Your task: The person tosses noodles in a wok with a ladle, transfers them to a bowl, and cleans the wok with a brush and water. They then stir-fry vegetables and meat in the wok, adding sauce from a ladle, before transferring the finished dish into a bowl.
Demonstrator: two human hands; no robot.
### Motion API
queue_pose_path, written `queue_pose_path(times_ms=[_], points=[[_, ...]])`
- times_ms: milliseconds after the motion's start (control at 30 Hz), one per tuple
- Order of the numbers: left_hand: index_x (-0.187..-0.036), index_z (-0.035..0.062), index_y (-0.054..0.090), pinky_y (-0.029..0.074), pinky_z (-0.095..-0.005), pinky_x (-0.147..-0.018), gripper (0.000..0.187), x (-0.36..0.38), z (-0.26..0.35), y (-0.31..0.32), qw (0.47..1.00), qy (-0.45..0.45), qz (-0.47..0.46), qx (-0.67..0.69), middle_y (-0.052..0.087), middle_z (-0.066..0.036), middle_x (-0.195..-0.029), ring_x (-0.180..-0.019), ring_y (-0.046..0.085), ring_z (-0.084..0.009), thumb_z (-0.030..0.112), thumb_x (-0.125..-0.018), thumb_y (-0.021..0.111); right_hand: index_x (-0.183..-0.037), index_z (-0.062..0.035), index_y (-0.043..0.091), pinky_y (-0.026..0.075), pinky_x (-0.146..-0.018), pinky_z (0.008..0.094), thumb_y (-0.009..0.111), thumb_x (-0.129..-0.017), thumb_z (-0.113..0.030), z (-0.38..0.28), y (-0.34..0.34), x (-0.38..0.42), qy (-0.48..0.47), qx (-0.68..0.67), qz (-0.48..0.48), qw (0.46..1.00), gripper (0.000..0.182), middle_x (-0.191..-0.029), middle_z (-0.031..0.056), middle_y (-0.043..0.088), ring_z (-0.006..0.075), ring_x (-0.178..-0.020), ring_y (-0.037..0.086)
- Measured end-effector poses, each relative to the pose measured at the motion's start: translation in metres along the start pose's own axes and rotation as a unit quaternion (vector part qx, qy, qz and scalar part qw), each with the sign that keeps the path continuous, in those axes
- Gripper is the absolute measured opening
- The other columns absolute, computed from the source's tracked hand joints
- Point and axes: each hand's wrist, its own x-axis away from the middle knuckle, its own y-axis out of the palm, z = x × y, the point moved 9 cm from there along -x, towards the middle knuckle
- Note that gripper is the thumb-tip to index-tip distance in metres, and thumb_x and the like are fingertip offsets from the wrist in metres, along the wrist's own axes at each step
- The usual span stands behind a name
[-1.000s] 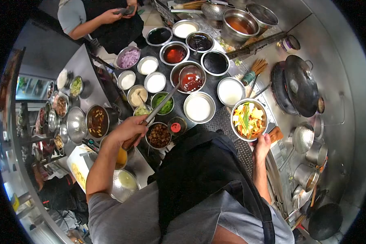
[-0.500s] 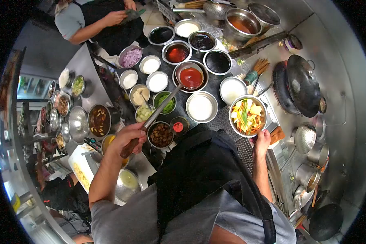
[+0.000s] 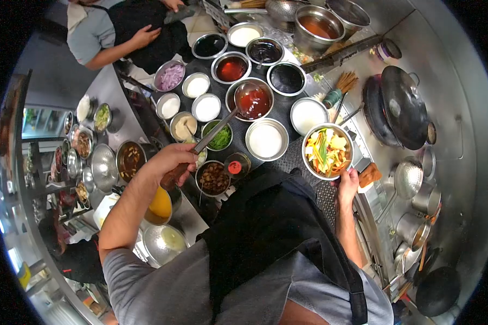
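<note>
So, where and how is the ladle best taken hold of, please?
Probably the ladle is best gripped by its brown handle end, coming from the near left, as the left hand does: it slants that way from the bowl of red sauce.

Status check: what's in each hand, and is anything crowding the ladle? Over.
Left hand gripping ladle. Right hand holding bowl of vegetables by its edge. Ladle at bowl of red sauce, dip depth unclear; other bowls packed close around.
</note>
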Motion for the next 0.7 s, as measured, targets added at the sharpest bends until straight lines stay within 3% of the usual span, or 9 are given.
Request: queue_pose_path(times_ms=[100,267,300,400,433,567,633,700], points=[[-0.104,0.0046,0.050,0.045,-0.0302,-0.038,0.020,-0.003,-0.001,0.002,1.000,-0.010,0.010,0.000,0.055,-0.003,-0.068,-0.041,0.052,-0.0144,0.013,-0.089,0.059,-0.093,-0.0067,0.058,0.049,-0.045,0.0226,0.053,-0.093,-0.013,0.001,-0.004,0.005,0.002,-0.001,0.012,1.000,0.008,-0.079,0.0019,0.064,0.0079,-0.059,0.058],[-0.129,0.0017,0.046,0.045,-0.0288,-0.038,0.041,0.014,-0.009,0.013,0.998,0.025,0.009,0.060,0.053,-0.002,-0.070,-0.042,0.051,-0.0135,0.012,-0.090,0.056,-0.094,-0.0066,0.058,0.050,-0.045,0.0230,0.052,-0.092,-0.012,-0.004,-0.006,0.009,0.003,-0.010,0.023,1.000,0.008,-0.078,0.0016,0.063,0.0081,-0.058,0.057],[-0.148,0.0032,0.029,0.042,-0.0301,-0.037,0.065,0.015,-0.015,0.013,0.995,0.018,-0.017,0.100,0.054,-0.004,-0.069,-0.041,0.051,-0.0147,0.012,-0.091,0.058,-0.093,-0.0068,0.057,0.049,-0.045,0.0233,0.052,-0.092,-0.012,-0.001,-0.007,0.008,0.002,-0.002,0.021,1.000,0.007,-0.076,0.0014,0.062,0.0083,-0.056,0.056],[-0.150,0.0055,0.029,0.040,-0.0292,-0.037,0.066,0.029,-0.033,0.009,0.990,0.022,0.032,0.137,0.053,-0.003,-0.068,-0.042,0.050,-0.0139,0.012,-0.091,0.058,-0.089,-0.0074,0.055,0.049,-0.044,0.0238,0.052,-0.092,-0.012,0.000,-0.005,0.002,-0.002,0.005,0.018,1.000,0.006,-0.072,0.0010,0.059,0.0088,-0.054,0.053],[-0.143,0.0030,0.037,0.044,-0.0282,-0.039,0.055,0.032,-0.034,0.013,0.990,0.023,0.013,0.139,0.051,-0.003,-0.071,-0.042,0.050,-0.0139,0.010,-0.091,0.054,-0.087,-0.0077,0.053,0.048,-0.044,0.0241,0.053,-0.092,-0.013,-0.002,-0.003,0.001,-0.008,0.004,0.016,1.000,0.007,-0.070,0.0008,0.057,0.0090,-0.053,0.052],[-0.144,0.0049,0.037,0.043,-0.0277,-0.040,0.055,0.047,-0.041,0.018,0.985,0.035,0.015,0.170,0.050,-0.003,-0.070,-0.042,0.049,-0.0139,0.010,-0.091,0.053,-0.082,-0.0088,0.049,0.047,-0.043,0.0240,0.054,-0.093,-0.013,-0.009,0.013,-0.008,-0.011,0.027,0.004,1.000,0.013,-0.066,0.0007,0.055,0.0093,-0.051,0.051],[-0.151,0.0077,0.030,0.039,-0.0272,-0.037,0.068,0.053,-0.047,0.016,0.978,0.027,0.042,0.200,0.053,-0.005,-0.071,-0.044,0.048,-0.0138,0.010,-0.090,0.059,-0.079,-0.0086,0.048,0.048,-0.043,0.0249,0.054,-0.093,-0.013,-0.008,0.021,-0.018,-0.024,0.022,-0.003,0.999,0.016,-0.065,0.0012,0.054,0.0104,-0.049,0.052],[-0.151,0.0078,0.029,0.038,-0.0274,-0.037,0.068,0.053,-0.053,0.014,0.976,0.038,0.030,0.211,0.052,-0.005,-0.071,-0.044,0.048,-0.0140,0.010,-0.090,0.059,-0.076,-0.0077,0.047,0.049,-0.042,0.0257,0.054,-0.093,-0.014,-0.018,0.033,-0.022,-0.036,0.037,-0.007,0.999,0.019,-0.063,0.0022,0.054,0.0118,-0.046,0.053]])
